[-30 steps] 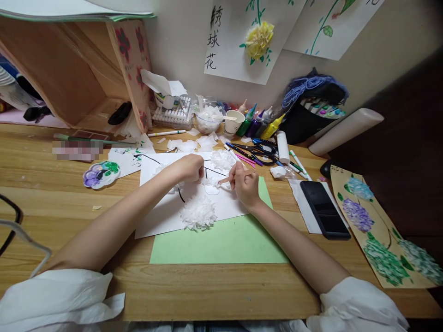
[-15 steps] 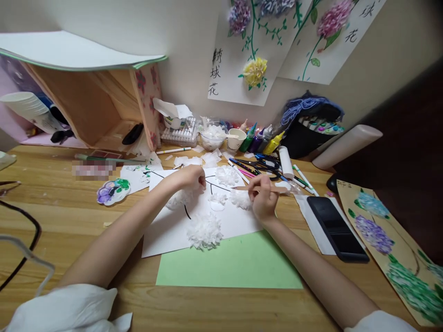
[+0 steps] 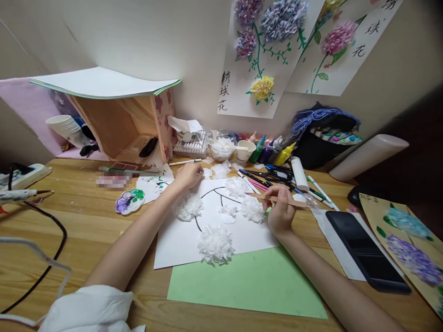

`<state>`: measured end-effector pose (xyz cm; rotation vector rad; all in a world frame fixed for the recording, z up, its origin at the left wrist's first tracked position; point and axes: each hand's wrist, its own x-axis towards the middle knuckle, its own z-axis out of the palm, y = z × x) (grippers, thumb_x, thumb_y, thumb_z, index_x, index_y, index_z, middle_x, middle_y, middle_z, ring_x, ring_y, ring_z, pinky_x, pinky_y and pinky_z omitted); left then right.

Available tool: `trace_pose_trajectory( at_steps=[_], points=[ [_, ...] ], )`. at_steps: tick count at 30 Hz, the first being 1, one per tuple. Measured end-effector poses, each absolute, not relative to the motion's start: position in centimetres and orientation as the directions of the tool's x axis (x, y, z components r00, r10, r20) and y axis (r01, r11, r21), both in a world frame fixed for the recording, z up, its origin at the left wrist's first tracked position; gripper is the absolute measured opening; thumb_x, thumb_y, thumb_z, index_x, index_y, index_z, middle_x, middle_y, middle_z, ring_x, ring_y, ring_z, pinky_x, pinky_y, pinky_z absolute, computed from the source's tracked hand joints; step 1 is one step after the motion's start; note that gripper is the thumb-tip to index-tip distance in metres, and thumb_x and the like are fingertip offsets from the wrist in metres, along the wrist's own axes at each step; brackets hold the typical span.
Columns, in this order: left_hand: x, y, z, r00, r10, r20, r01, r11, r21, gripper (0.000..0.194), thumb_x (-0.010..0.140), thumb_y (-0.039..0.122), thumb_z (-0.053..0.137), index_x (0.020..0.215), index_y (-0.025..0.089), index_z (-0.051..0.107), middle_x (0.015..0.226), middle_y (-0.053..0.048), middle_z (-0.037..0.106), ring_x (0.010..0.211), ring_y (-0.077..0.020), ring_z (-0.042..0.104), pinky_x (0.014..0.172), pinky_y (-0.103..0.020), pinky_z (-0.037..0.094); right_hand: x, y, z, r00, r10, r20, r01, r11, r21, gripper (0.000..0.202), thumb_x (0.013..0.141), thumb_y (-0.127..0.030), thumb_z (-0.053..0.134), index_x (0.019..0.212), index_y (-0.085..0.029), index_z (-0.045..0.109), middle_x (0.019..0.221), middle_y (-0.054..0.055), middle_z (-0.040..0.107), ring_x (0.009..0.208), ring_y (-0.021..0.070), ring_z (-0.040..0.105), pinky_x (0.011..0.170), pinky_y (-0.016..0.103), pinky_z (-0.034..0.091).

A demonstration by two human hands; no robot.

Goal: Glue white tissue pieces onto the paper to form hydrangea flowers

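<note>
A white sheet (image 3: 180, 244) carries black drawn stems and several ruffled white paper flowers, the largest (image 3: 216, 244) at its front edge. My left hand (image 3: 189, 175) is at the sheet's far edge beside loose white paper scraps (image 3: 220, 170); its fingertips are pinched together, and what they hold, if anything, is too small to tell. Above the sheet's right side, my right hand (image 3: 281, 210) is closed around a flat wooden stick (image 3: 296, 202), which points left near a white flower (image 3: 253, 210). Under the white sheet lies a green sheet (image 3: 242, 286).
A bowl of white scraps (image 3: 222, 148), a paper cup (image 3: 245, 151) and paint bottles (image 3: 284, 154) stand along the back. Scissors (image 3: 270, 176) and pens lie behind my right hand. A phone (image 3: 367, 251) is at right, a painted palette (image 3: 129, 201) at left.
My left hand has moved from above the sheet to its far edge, near the scraps. The stick in my right hand has drawn back from the drawn stem. The view has shifted.
</note>
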<state>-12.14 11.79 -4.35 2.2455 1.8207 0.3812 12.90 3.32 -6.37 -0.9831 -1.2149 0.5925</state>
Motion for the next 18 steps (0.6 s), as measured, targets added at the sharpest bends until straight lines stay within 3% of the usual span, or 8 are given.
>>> trace_pose_trajectory(
  at_steps=[7,13,18],
  points=[
    [-12.28,12.02,-4.6,0.236,0.971,0.036,0.882,-0.23,0.412,0.009,0.073,0.024,0.057,0.074,0.02,0.064,0.085,-0.002,0.068,0.08,-0.0181,0.06,0.066,-0.025,0.041,12.97,3.43,-6.5,0.282,0.824,0.492,0.126,0.476,-0.87,0.037,0.091,-0.04,0.033,0.067,-0.018,0.051,0.045,-0.006,0.044,0.034,0.0062,0.041,0.036,0.019,0.029],
    [-12.52,12.46,-4.79,0.135,0.984,0.116,0.88,-0.173,0.442,0.015,0.08,0.023,0.048,0.084,0.016,0.061,0.091,-0.008,0.067,0.083,-0.0205,0.059,0.07,-0.029,0.042,12.96,3.38,-6.34,0.288,0.812,0.507,0.152,0.484,-0.862,0.038,0.091,-0.04,0.033,0.066,-0.018,0.051,0.046,-0.006,0.044,0.034,0.0062,0.041,0.036,0.02,0.029],
    [-12.77,12.44,-4.21,0.062,0.974,0.218,0.818,-0.175,0.548,0.015,0.078,0.022,0.052,0.084,0.015,0.063,0.088,-0.008,0.069,0.079,-0.0188,0.061,0.069,-0.027,0.044,12.89,3.32,-6.29,0.283,0.82,0.498,0.145,0.476,-0.867,0.038,0.091,-0.041,0.033,0.067,-0.018,0.051,0.046,-0.006,0.044,0.034,0.0067,0.042,0.036,0.02,0.03]
  ],
)
